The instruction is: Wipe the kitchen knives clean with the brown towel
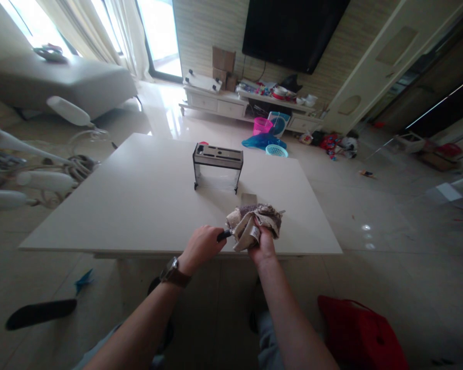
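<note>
My left hand is closed around the black handle of a knife, near the front edge of the white table. Most of its blade is hidden in a crumpled beige and grey-brown cloth; a thin metal tip pokes out on the right. My right hand grips this cloth from below, folded about the blade. Just behind the cloth shows a flat grey metal piece, and I cannot tell what it belongs to. Farther back stands a slotted holder with clear sides and a dark frame.
A red stool-like object is on the floor at the lower right. White lamp-like parts with cables lie left of the table. Beyond it are a pink basket, a light blue basket and a low TV cabinet.
</note>
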`<action>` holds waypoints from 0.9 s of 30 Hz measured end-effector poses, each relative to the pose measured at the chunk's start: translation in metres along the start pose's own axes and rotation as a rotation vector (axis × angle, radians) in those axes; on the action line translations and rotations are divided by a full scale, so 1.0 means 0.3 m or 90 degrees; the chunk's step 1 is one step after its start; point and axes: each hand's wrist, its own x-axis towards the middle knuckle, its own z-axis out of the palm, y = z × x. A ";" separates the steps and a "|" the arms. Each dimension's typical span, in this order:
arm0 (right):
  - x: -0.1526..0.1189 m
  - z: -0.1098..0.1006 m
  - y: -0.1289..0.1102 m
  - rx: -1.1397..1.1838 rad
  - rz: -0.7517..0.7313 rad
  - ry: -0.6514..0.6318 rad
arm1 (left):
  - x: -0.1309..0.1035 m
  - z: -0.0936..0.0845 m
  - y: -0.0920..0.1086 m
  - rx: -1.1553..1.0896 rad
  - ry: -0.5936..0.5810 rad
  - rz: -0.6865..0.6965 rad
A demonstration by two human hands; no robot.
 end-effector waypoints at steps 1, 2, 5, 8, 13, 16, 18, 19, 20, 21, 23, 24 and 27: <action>0.000 0.001 0.000 -0.001 -0.001 0.002 | 0.000 0.000 0.001 -0.001 0.000 -0.001; -0.001 0.002 -0.001 -0.003 -0.003 0.005 | 0.001 -0.001 0.001 -0.003 0.000 -0.001; -0.002 0.004 -0.002 -0.008 -0.007 0.007 | 0.001 -0.002 0.004 -0.006 -0.004 0.001; 0.000 0.003 -0.001 -0.013 -0.012 0.012 | 0.001 -0.001 0.005 -0.005 -0.007 0.001; 0.004 -0.002 0.004 -0.026 -0.024 0.004 | 0.003 0.005 0.001 -0.008 -0.010 0.000; 0.007 -0.004 0.006 -0.033 -0.017 0.000 | 0.003 0.006 -0.002 -0.008 -0.011 -0.002; 0.006 -0.004 0.006 -0.035 -0.013 -0.006 | 0.002 0.006 -0.003 -0.011 -0.014 -0.002; 0.005 -0.004 0.006 -0.033 -0.011 -0.007 | 0.002 0.005 -0.003 -0.014 -0.017 -0.002; 0.004 -0.003 0.006 -0.030 -0.008 -0.007 | 0.002 0.006 -0.004 -0.016 -0.020 -0.002; 0.003 -0.002 0.006 -0.025 -0.004 -0.005 | 0.002 0.006 -0.004 -0.019 -0.025 -0.001; 0.001 -0.001 0.006 -0.017 0.003 0.005 | 0.002 0.009 -0.006 -0.024 -0.030 0.002; 0.000 -0.001 0.006 -0.014 0.005 0.008 | 0.002 0.010 -0.007 -0.025 -0.031 0.005; -0.003 0.001 0.005 -0.011 0.009 0.013 | 0.002 0.015 -0.011 -0.024 -0.030 0.011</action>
